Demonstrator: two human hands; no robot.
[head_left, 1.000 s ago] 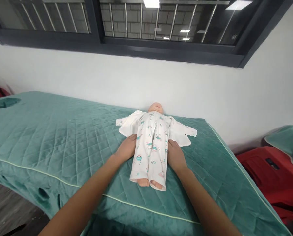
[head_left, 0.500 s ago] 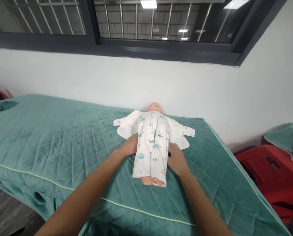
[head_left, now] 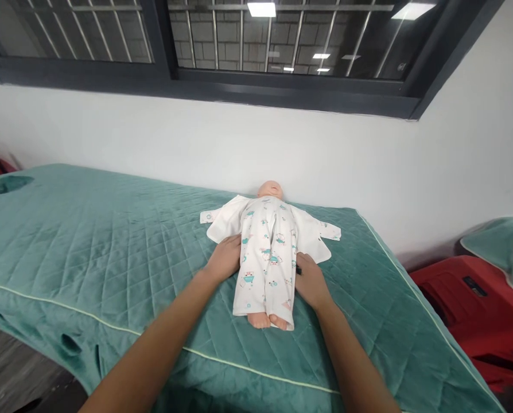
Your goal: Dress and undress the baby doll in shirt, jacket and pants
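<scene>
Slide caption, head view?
Left hand and right hand flank a baby doll in printed white trousers on a quilted green bed cover.

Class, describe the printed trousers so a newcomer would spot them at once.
Below the window, a doll lies on the green quilted cover. The trousers end at its feet, between the left hand and right hand. Unlike the plain white shirt flaps on both sides, they carry a mostly teal print.
</scene>
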